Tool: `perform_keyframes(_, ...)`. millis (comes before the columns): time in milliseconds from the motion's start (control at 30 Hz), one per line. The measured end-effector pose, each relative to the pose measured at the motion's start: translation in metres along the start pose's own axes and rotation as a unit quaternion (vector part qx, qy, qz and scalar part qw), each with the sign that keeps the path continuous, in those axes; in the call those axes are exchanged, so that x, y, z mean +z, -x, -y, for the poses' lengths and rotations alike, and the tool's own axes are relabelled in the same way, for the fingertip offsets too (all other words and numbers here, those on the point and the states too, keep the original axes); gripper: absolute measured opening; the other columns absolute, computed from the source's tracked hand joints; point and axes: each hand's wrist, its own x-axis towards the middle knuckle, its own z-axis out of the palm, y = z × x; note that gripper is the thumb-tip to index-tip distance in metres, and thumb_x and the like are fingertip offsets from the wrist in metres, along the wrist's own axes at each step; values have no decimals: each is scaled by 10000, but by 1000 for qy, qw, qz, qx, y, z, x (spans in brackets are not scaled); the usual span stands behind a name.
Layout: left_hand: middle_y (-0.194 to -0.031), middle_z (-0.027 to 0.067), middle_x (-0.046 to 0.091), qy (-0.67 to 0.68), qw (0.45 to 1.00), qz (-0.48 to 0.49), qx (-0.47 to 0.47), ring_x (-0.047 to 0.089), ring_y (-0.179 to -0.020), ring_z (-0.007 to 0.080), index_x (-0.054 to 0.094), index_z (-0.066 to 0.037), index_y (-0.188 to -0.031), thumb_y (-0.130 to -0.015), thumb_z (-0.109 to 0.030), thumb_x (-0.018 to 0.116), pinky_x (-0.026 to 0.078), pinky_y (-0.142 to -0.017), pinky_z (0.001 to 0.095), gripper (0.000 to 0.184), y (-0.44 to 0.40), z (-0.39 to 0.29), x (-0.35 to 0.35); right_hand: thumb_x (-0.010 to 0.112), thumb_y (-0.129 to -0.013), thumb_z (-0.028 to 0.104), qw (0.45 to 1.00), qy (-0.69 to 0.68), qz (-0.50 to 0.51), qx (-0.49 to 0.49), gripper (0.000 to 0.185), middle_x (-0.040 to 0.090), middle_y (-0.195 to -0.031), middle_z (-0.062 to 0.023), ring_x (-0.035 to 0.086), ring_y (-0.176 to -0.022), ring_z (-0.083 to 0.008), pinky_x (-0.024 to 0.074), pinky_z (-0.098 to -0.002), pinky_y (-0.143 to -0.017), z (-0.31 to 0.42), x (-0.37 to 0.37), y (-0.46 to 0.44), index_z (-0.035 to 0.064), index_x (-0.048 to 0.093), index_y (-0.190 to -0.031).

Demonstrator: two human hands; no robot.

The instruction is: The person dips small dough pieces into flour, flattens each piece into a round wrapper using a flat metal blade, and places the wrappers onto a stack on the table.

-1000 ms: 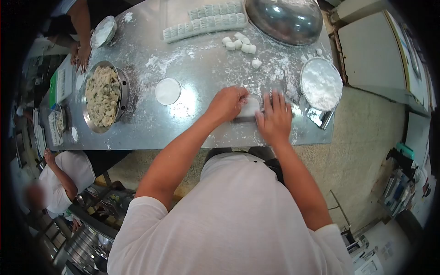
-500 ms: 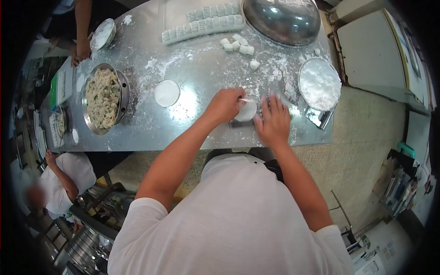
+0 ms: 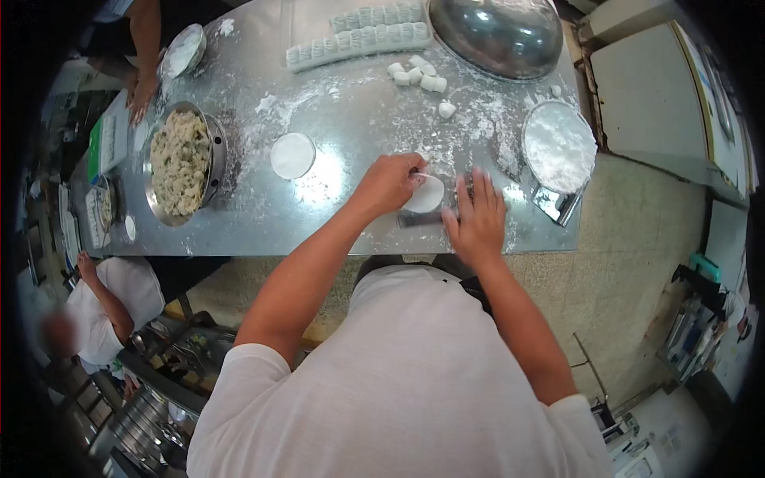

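Note:
My left hand point(image 3: 395, 182) is closed, its fingertips pinching the left edge of a thin round dough wrapper point(image 3: 425, 196) on the floured steel table. My right hand point(image 3: 478, 217) lies flat beside the wrapper with its fingers stretched out and apart. From under that palm a short dark bar, apparently a rolling pin point(image 3: 417, 220), reaches left just below the wrapper; it is blurred, and its right end is hidden. Small white dough pieces point(image 3: 417, 75) lie beyond my hands, with one separate dough piece point(image 3: 447, 109) nearer. Farther left sits a stack of round wrappers point(image 3: 292, 156).
At right, a bowl of flour point(image 3: 559, 146) sits by the table edge near a metal object point(image 3: 555, 205). A large bowl of filling point(image 3: 178, 163) stands left. Behind are a tray of dough pieces point(image 3: 358, 48) and an upturned steel bowl point(image 3: 498, 36). Another person's hand point(image 3: 142, 97) is at far left.
The rolling pin shows more plainly below the wrapper now. My right hand has shifted slightly, and my left hand keeps its pinch. The other person's hand at far left has opened out.

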Motion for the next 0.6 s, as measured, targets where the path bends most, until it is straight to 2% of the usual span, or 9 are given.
perform_keyframes(33,-1014,219,732,4,1000,-4,-6,713,-944,387,658,-18,-1154,-929,-107,691,538,-827,440,244,2,12,4,633,-929,452,1000,0,5,-7,707,374,-1615,-239,358,-1492,-415,245,-570,-1213,-3,-3,10,93,495,-1522)
perform_keyframes(100,-1035,217,735,235,966,74,-77,717,-939,378,628,-20,-1204,-936,-104,680,538,-815,440,285,6,43,18,639,-924,452,999,-12,26,-15,713,375,-1616,-236,371,-1484,-421,257,-576,-1200,-5,-5,31,87,496,-1520)
perform_keyframes(133,-1035,217,735,235,965,83,-80,717,-939,378,628,-20,-1204,-936,-104,680,538,-815,440,285,6,42,17,637,-920,469,999,-25,11,-29,748,375,-1616,-236,369,-1483,-430,261,-571,-1201,-7,-3,13,80,470,-1536)
perform_keyframes(267,-1062,221,735,89,994,27,-50,720,-967,380,609,-18,-1242,-943,-100,667,546,-837,442,315,-3,6,0,610,-948,471,999,23,-37,8,752,369,-1608,-260,350,-1490,-424,253,-555,-1214,2,-1,-91,62,431,-1553)
perform_keyframes(333,-1074,222,733,-29,998,-28,54,711,-1002,397,639,-16,-1213,-930,-94,674,548,-868,456,295,-11,5,2,603,-957,467,998,26,-51,2,747,365,-1610,-261,347,-1490,-427,245,-563,-1217,1,-1,-94,61,423,-1557)
perform_keyframes(433,-1076,222,731,-87,993,-7,79,701,-1023,406,656,-12,-1188,-917,-98,690,543,-870,470,286,-10,9,3,610,-948,449,1000,17,-12,4,739,365,-1614,-252,334,-1498,-427,247,-570,-1211,1,1,-49,62,431,-1552)
perform_keyframes(500,-1068,215,735,-60,997,-2,46,711,-1011,381,638,-17,-1209,-930,-92,667,546,-857,450,290,-1,12,1,615,-942,442,1000,18,16,-9,736,370,-1612,-247,337,-1496,-426,256,-570,-1205,-4,-2,2,65,438,-1549)
perform_keyframes(567,-1062,203,736,186,975,76,-93,721,-983,347,616,-26,-1233,-946,-89,638,549,-836,428,295,7,32,7,635,-922,455,999,13,28,-29,731,406,-1593,-238,374,-1477,-421,263,-543,-1212,-6,-4,34,75,478,-1526)
perform_keyframes(600,-1062,203,736,185,975,83,-96,721,-983,347,616,-26,-1233,-946,-89,638,549,-836,428,295,8,39,8,635,-922,455,999,11,32,-23,731,406,-1593,-238,374,-1477,-421,263,-543,-1212,-6,-3,26,75,478,-1526)
